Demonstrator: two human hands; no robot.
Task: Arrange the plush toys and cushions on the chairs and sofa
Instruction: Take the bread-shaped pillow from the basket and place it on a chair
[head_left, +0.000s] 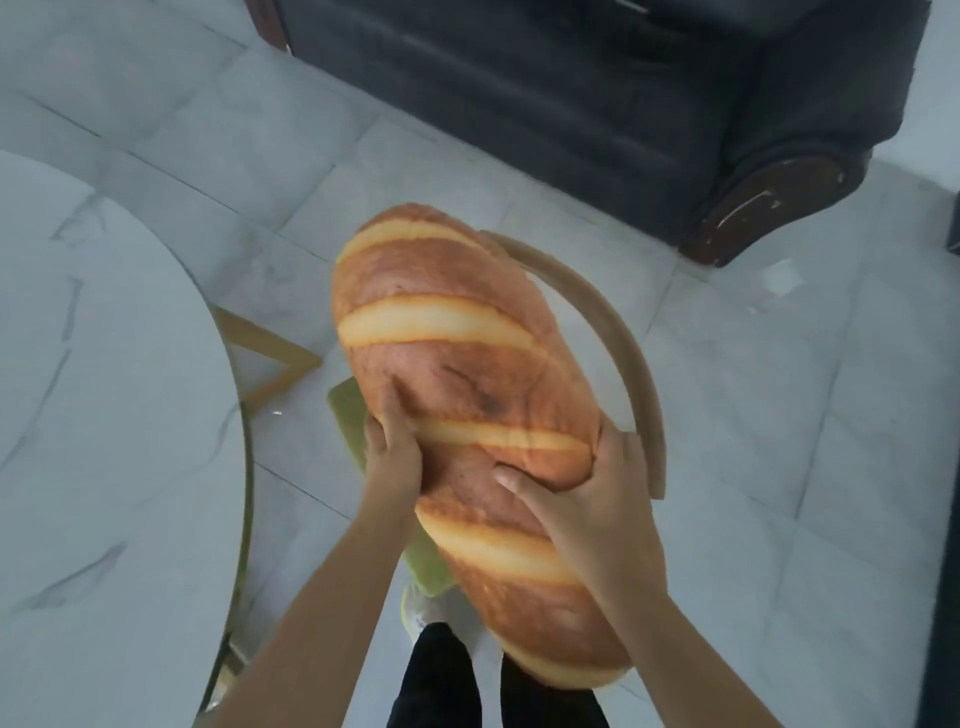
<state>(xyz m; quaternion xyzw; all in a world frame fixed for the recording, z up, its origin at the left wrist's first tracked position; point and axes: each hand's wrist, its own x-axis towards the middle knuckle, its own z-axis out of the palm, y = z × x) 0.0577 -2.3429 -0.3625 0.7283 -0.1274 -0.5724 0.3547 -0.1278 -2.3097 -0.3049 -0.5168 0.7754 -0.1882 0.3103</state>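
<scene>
A large bread-loaf cushion (457, 358), orange-brown with pale diagonal stripes, lies lengthwise over a chair with a green seat (349, 410) and a curved wooden backrest (623, 358). My left hand (392, 457) grips the cushion's left side, thumb pressed into the fabric. My right hand (587, 493) grips its right side, fingers curled over the edge and thumb dug into the top. Most of the seat is hidden under the cushion.
A round white marble table (104, 415) with a gold rim fills the left. A dark sofa (597, 104) with a worn wooden foot stands at the back right. Pale tiled floor (779, 415) lies around the chair. My legs and a shoe show below.
</scene>
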